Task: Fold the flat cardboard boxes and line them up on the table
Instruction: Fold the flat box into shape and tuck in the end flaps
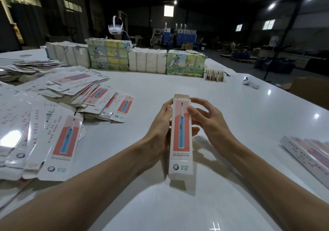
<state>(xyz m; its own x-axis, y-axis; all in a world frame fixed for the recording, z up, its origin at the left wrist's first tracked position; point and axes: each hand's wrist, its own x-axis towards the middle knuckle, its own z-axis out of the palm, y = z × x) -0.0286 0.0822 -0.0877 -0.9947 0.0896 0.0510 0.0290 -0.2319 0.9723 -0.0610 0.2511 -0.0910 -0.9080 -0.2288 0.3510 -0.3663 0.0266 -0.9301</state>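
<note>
Forearms reach low over a glossy white table (160,204) with lamp glare on it. Both hands hold one folded toothbrush box (181,141) mid-table. The left hand (160,124) is curled round its left side and the right hand (211,124) grips the right edge near the top. Top flap stands up. Can't tell if its lower end touches the surface.

Flat box blanks (58,117) are heaped on the left, folded boxes (309,152) lined up at the right edge. Open tabletop runs ahead to bundled carton stacks (147,60) on the far side, with a white controller (250,83) to their right. A person in a headset (116,28) sits behind. Dim warehouse.

White controller (250,84), wrapped bundles (147,60), headset-wearing person (116,28) beyond.
</note>
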